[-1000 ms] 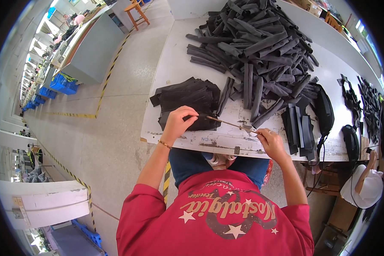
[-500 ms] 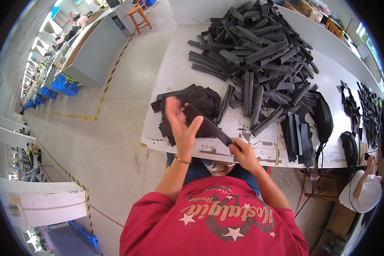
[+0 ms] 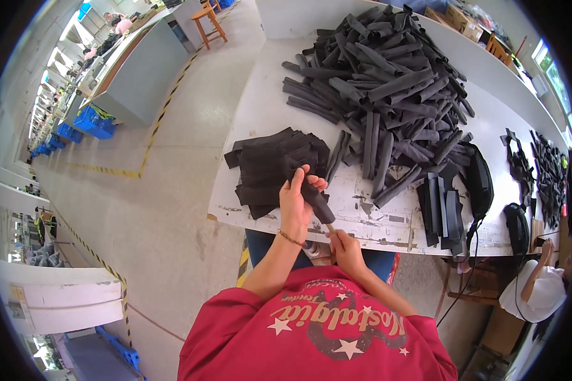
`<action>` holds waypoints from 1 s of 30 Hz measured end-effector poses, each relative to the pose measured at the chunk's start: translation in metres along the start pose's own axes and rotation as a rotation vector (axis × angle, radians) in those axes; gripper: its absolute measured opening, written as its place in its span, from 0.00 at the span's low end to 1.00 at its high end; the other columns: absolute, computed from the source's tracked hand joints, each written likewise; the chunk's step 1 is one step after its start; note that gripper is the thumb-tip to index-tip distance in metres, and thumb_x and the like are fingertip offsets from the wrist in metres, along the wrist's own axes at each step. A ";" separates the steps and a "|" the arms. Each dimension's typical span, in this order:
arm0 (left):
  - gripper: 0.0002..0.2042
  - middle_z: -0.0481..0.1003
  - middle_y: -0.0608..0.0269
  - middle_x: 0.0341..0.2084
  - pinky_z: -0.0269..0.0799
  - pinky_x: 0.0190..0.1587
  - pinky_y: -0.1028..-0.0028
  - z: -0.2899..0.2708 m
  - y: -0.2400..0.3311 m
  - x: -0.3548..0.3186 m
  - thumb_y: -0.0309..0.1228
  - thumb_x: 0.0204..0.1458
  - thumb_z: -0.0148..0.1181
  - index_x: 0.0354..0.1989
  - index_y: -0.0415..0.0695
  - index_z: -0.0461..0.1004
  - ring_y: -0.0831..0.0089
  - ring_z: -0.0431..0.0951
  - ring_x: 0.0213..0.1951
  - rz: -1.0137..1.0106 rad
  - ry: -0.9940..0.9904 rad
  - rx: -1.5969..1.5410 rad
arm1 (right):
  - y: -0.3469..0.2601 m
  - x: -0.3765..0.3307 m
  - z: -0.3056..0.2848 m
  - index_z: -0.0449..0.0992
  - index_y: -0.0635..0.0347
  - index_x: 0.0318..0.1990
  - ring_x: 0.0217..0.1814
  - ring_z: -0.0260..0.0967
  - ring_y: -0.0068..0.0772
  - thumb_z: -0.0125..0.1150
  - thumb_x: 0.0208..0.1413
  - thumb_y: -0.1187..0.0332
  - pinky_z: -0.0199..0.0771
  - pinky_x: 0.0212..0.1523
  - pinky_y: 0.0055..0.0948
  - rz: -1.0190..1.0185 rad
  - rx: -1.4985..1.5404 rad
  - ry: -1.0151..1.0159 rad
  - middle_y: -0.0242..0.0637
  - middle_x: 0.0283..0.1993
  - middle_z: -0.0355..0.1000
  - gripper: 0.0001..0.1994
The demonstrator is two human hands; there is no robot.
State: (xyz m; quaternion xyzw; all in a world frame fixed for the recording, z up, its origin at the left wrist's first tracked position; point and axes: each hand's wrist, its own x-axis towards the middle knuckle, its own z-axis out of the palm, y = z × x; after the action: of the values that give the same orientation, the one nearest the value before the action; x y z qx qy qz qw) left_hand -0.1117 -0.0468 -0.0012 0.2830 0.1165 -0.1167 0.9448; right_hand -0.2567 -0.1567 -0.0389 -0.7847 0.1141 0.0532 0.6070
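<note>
Left hand (image 3: 297, 202) is closed round a black rolled strip (image 3: 316, 200), fingers wrapped over its upper part, at the near edge of the white worktable (image 3: 260, 108). Right hand (image 3: 346, 249) sits just below, pinched shut on a thin stick (image 3: 330, 230) that enters the roll's lower end — grip firm. A pile of flat black pieces (image 3: 267, 168) lies just beside; a heap of finished rolls (image 3: 388, 95) lies farther back.

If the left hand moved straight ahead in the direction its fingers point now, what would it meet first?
Most likely the flat stack of black pieces lying just beyond the left hand, which grips a black tube. The big pile of rolled black tubes lies farther off to the right. Depth is uncertain.
</note>
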 end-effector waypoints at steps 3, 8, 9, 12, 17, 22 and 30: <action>0.10 0.72 0.65 0.17 0.71 0.22 0.73 0.005 0.007 0.005 0.34 0.55 0.59 0.33 0.37 0.74 0.75 0.72 0.19 0.000 0.128 0.139 | 0.009 -0.020 -0.009 0.73 0.66 0.39 0.20 0.57 0.19 0.46 0.62 0.70 0.60 0.22 0.23 0.028 -0.047 -0.056 0.30 0.18 0.62 0.10; 0.12 0.59 0.76 0.12 0.45 0.12 0.83 0.005 0.060 0.033 0.37 0.59 0.54 0.33 0.40 0.71 0.86 0.55 0.13 0.127 0.014 0.031 | 0.041 -0.063 -0.042 0.73 0.66 0.38 0.19 0.57 0.18 0.48 0.62 0.71 0.60 0.21 0.22 0.024 -0.041 -0.187 0.29 0.17 0.62 0.08; 0.12 0.58 0.76 0.12 0.46 0.13 0.84 0.013 0.074 0.038 0.37 0.59 0.54 0.33 0.40 0.70 0.87 0.54 0.13 0.263 0.004 0.071 | 0.043 -0.070 -0.048 0.73 0.66 0.38 0.20 0.57 0.17 0.48 0.62 0.71 0.60 0.22 0.21 0.047 -0.043 -0.149 0.28 0.17 0.61 0.08; 0.13 0.57 0.73 0.14 0.51 0.16 0.83 0.020 0.080 0.044 0.39 0.60 0.51 0.34 0.40 0.69 0.86 0.56 0.15 0.470 0.016 0.210 | 0.026 -0.069 -0.060 0.73 0.65 0.38 0.20 0.56 0.16 0.48 0.63 0.71 0.59 0.22 0.20 0.106 -0.039 -0.071 0.26 0.18 0.61 0.08; 0.13 0.64 0.67 0.22 0.65 0.25 0.79 -0.010 0.009 -0.009 0.40 0.60 0.47 0.41 0.41 0.66 0.79 0.66 0.24 0.510 0.350 0.453 | 0.006 -0.047 -0.066 0.73 0.65 0.38 0.20 0.55 0.15 0.47 0.63 0.70 0.57 0.22 0.20 0.027 -0.045 0.009 0.27 0.18 0.60 0.09; 0.17 0.69 0.62 0.22 0.72 0.24 0.75 0.043 -0.012 -0.036 0.42 0.57 0.54 0.43 0.39 0.67 0.76 0.70 0.21 -0.161 0.053 0.150 | 0.004 -0.054 -0.063 0.72 0.65 0.38 0.21 0.55 0.15 0.48 0.63 0.70 0.57 0.22 0.20 0.042 -0.072 -0.022 0.27 0.18 0.60 0.08; 0.10 0.52 0.78 0.10 0.43 0.12 0.81 -0.002 0.055 0.053 0.37 0.61 0.49 0.34 0.44 0.70 0.86 0.48 0.10 0.100 0.027 0.060 | 0.019 -0.106 -0.102 0.73 0.62 0.37 0.24 0.58 0.17 0.52 0.61 0.66 0.61 0.25 0.21 0.186 0.012 -0.402 0.26 0.20 0.63 0.09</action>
State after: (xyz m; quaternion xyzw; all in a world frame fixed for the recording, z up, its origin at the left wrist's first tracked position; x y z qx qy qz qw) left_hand -0.0463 -0.0087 0.0098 0.3181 0.1114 -0.0687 0.9390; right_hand -0.3697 -0.2470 -0.0068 -0.7406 0.0632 0.2637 0.6148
